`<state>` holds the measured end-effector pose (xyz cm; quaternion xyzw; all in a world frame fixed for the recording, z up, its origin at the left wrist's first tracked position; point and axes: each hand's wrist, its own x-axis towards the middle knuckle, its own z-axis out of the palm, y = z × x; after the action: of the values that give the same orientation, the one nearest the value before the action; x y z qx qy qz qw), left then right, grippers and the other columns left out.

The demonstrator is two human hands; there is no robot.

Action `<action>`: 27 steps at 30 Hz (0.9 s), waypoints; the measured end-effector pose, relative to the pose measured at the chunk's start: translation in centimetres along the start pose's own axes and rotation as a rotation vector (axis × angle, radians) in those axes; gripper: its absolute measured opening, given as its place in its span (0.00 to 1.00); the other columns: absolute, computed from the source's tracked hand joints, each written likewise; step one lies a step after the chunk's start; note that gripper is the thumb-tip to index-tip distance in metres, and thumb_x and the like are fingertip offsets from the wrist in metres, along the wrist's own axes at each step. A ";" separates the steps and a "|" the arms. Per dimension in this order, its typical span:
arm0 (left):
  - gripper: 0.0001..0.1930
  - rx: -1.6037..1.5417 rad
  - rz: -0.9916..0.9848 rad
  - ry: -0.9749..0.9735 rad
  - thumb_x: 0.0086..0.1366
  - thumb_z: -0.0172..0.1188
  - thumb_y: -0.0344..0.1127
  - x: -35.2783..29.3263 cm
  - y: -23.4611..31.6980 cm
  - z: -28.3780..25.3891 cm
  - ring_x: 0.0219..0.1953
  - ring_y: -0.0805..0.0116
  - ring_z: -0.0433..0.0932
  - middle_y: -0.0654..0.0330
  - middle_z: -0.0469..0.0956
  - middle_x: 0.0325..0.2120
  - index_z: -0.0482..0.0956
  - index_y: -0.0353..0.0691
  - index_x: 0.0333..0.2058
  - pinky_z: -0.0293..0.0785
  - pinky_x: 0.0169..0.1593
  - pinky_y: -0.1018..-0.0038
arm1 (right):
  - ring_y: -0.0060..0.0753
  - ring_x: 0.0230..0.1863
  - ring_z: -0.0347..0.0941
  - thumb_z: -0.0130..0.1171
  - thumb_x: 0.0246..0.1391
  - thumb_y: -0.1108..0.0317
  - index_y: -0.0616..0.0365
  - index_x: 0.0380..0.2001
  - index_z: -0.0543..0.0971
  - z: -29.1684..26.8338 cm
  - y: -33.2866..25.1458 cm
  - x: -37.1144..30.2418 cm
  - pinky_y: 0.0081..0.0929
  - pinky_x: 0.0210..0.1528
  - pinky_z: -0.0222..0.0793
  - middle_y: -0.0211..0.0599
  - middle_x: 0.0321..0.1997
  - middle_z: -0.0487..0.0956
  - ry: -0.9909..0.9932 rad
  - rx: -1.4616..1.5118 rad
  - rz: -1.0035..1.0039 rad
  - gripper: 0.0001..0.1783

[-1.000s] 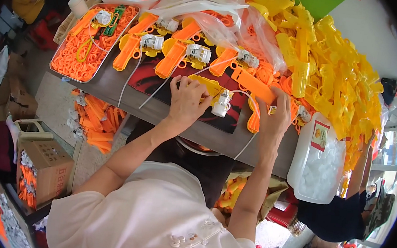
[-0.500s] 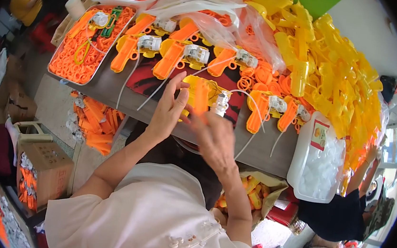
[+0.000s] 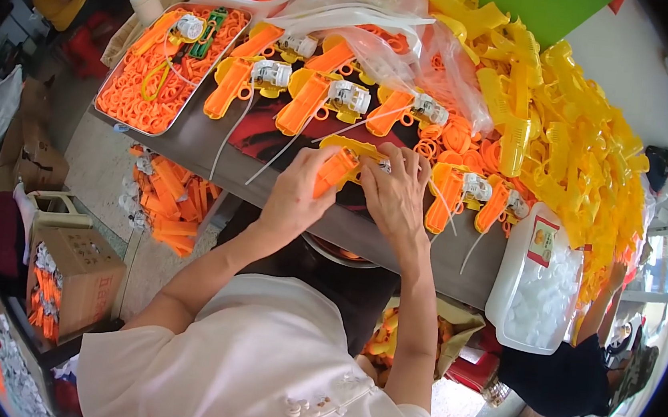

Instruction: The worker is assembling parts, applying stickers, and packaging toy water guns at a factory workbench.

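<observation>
On the table in front of me lies a yellow toy-gun half shell [image 3: 347,143] with an orange handle piece [image 3: 335,172] in it. My left hand [image 3: 297,187] is wrapped round the orange handle. My right hand [image 3: 398,189] is closed over the other end of the shell, fingers bent down on its white mechanism, mostly hidden beneath them. Behind it stand several similar half-built toy guns [image 3: 304,103] with orange handles, white mechanisms and thin white tubes. Two more, including an orange-handled toy gun [image 3: 445,197], lie right of my right hand.
A metal tray [image 3: 191,106] of orange rings stands at the left. Yellow shells [image 3: 566,134] are heaped at the far right, near a white tub [image 3: 501,305] of translucent parts. Below the table are loose orange parts [image 3: 170,197] and a cardboard box [image 3: 90,281]. Another person [image 3: 563,379] is at the right.
My left hand has closed round the orange handle from beside it. My right hand has moved right and up onto the white mechanism, covering it. The view has shifted slightly.
</observation>
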<state>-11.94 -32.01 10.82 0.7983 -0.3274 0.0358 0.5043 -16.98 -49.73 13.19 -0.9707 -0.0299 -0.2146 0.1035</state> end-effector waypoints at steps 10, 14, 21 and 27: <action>0.15 0.394 0.111 0.176 0.51 0.66 0.29 -1.4 -0.3 2.5 0.55 0.55 0.65 0.60 0.73 0.45 0.80 0.43 0.40 0.56 0.58 0.59 | 0.40 0.53 0.64 0.56 0.54 0.68 0.55 0.41 0.82 0.7 0.1 -0.4 0.41 0.59 0.53 0.37 0.49 0.72 0.102 0.205 0.151 0.12; 0.14 0.250 0.093 0.145 0.51 0.66 0.29 -1.1 -1.4 2.8 0.56 0.53 0.65 0.61 0.74 0.46 0.81 0.43 0.39 0.60 0.57 0.58 | 0.40 0.53 0.64 0.57 0.52 0.70 0.54 0.41 0.82 0.8 0.2 -0.1 0.41 0.59 0.53 0.37 0.50 0.72 0.003 0.255 0.139 0.13; 0.14 0.201 0.156 0.046 0.50 0.68 0.30 -0.6 -2.3 1.4 0.56 0.54 0.66 0.62 0.75 0.46 0.81 0.44 0.38 0.62 0.57 0.59 | 0.37 0.54 0.64 0.57 0.51 0.69 0.53 0.42 0.82 0.6 -0.1 0.3 0.39 0.60 0.51 0.36 0.49 0.72 0.035 0.256 0.116 0.14; 0.16 0.214 0.227 -0.024 0.48 0.69 0.27 -0.3 -2.7 0.1 0.56 0.54 0.68 0.61 0.76 0.47 0.81 0.42 0.39 0.64 0.58 0.60 | 0.37 0.55 0.64 0.55 0.55 0.67 0.53 0.44 0.82 1.2 1.4 0.9 0.40 0.60 0.51 0.35 0.51 0.72 -0.257 0.474 0.280 0.14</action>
<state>-10.69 -31.23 8.52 0.8057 -0.4158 0.1178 0.4049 -15.57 -50.81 12.27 -0.9334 0.0421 -0.0608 0.3511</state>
